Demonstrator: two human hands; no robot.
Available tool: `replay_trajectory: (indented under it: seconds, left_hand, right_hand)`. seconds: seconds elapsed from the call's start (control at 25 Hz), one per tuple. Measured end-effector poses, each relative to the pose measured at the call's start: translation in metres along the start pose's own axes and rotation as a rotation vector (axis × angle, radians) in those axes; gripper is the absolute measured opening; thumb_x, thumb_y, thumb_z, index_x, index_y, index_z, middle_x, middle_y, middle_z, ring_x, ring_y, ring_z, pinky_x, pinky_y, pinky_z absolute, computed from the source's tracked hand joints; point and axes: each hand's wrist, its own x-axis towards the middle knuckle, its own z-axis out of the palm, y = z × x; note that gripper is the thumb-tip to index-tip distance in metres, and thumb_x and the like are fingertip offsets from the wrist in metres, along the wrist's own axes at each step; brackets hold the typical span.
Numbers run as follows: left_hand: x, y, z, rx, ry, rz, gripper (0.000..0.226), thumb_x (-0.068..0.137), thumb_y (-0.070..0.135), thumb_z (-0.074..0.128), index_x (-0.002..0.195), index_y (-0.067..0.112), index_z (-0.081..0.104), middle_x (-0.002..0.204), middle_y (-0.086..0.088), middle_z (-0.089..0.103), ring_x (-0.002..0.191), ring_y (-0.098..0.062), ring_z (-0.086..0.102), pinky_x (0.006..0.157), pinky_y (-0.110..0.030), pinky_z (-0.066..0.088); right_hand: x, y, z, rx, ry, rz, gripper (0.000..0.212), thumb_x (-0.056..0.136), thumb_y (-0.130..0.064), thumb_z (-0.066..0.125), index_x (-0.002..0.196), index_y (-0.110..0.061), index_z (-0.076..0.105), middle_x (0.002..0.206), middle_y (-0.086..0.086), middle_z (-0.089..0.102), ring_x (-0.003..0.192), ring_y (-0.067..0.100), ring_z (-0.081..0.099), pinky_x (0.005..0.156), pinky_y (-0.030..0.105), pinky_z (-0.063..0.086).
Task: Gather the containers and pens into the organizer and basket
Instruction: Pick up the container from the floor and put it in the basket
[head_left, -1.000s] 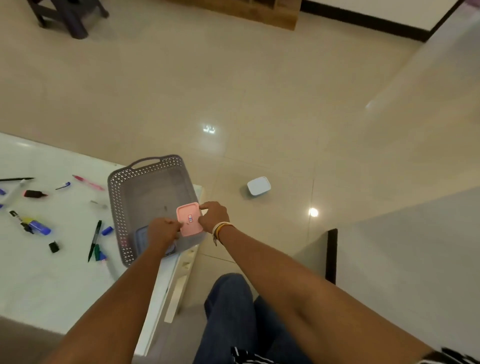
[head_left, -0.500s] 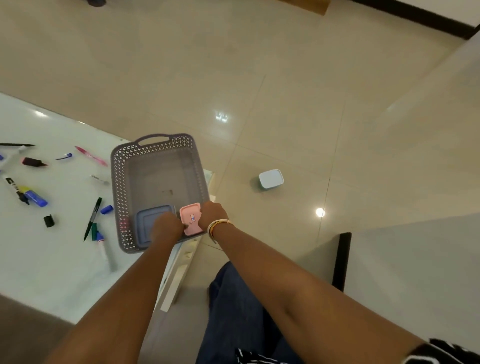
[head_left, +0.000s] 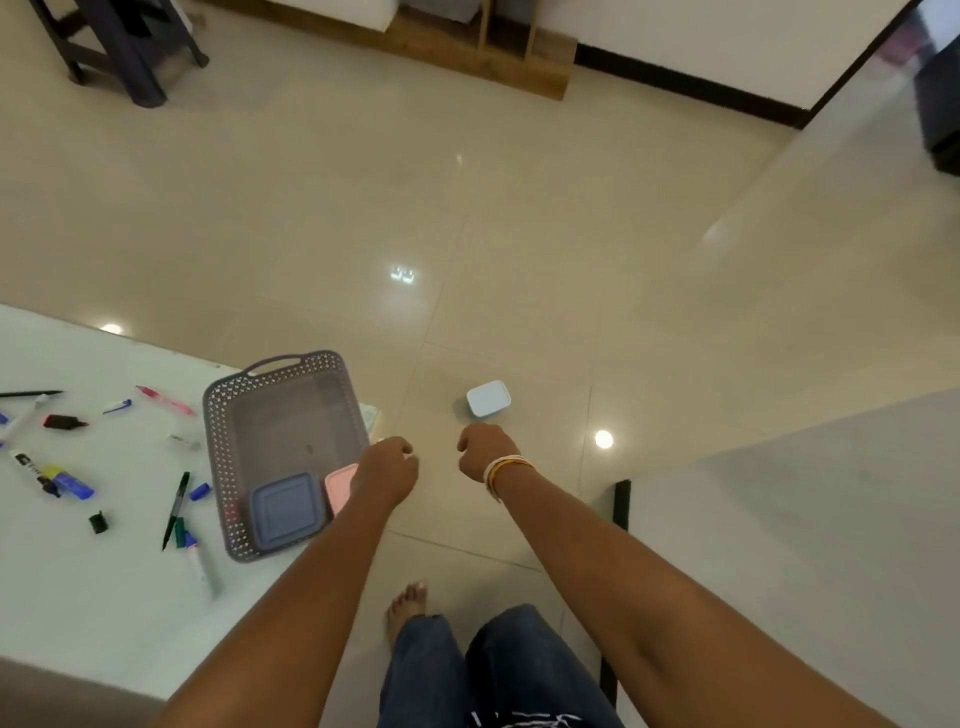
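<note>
A grey perforated basket (head_left: 221, 447) stands at the right end of the white table (head_left: 78, 597). Inside it lie a blue-lidded container (head_left: 283, 512) and a pink container (head_left: 340, 486), side by side at its near end. My left hand (head_left: 389, 470) hovers just right of the basket, fingers loosely curled, holding nothing. My right hand (head_left: 483, 449) is over the floor, fingers curled and empty. A pale blue container (head_left: 487, 398) sits on the floor tiles just beyond my right hand. Several pens and markers (head_left: 174, 512) lie scattered on the table left of the basket.
Loose caps (head_left: 97, 521) lie among the pens. My legs and a bare foot (head_left: 408, 605) are below the hands. A grey surface with a dark edge (head_left: 621, 506) lies at right. Dark furniture legs (head_left: 130, 62) and a wooden shelf base (head_left: 467, 47) stand far off.
Both hands have let go of the pink container, which now lies in the basket beside the blue one. The hands have moved right, away from the basket, the right towards the floor container.
</note>
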Motion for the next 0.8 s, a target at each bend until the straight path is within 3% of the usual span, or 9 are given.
replay_trajectory:
  seconds: [0.16,0.32,0.56,0.8]
  left_hand:
    - [0.006,0.057,0.037,-0.024,-0.02,0.041,0.033,0.094,0.024,0.053,0.122,0.008,0.06,0.125,-0.012,0.061,0.116,-0.027,0.055,0.098,-0.038,0.045]
    - [0.037,0.074,0.094,-0.042,-0.019,0.039,0.035,0.094,0.025,0.053,0.123,0.007,0.059,0.124,-0.012,0.061,0.117,-0.027,0.054,0.098,-0.038,0.045]
    - [0.157,0.058,0.21,-0.08,-0.037,0.102,0.037,0.094,0.026,0.054,0.124,0.007,0.057,0.127,-0.014,0.059,0.114,-0.03,0.056,0.092,-0.035,0.044]
    - [0.294,0.005,0.305,-0.063,0.026,0.135,0.036,0.096,0.026,0.05,0.122,0.002,0.058,0.128,-0.016,0.059,0.116,-0.031,0.055,0.096,-0.036,0.044]
  right_hand:
    - [0.001,0.055,-0.019,0.03,0.035,0.049,0.033,0.087,-0.006,0.05,0.117,-0.006,0.062,0.123,0.015,0.06,0.115,0.028,0.057,0.097,0.037,0.049]
    - [0.028,0.113,-0.005,0.113,0.066,0.101,0.035,0.085,-0.008,0.049,0.118,-0.012,0.062,0.126,0.011,0.057,0.116,0.026,0.056,0.099,0.035,0.048]
    - [0.149,0.184,0.064,0.193,0.118,0.144,0.034,0.088,-0.009,0.051,0.12,-0.01,0.062,0.125,0.011,0.059,0.113,0.027,0.059,0.098,0.036,0.05]
    - [0.291,0.241,0.142,0.306,0.224,0.151,0.029,0.092,-0.012,0.051,0.118,-0.006,0.064,0.122,0.015,0.062,0.108,0.03,0.062,0.096,0.038,0.052]
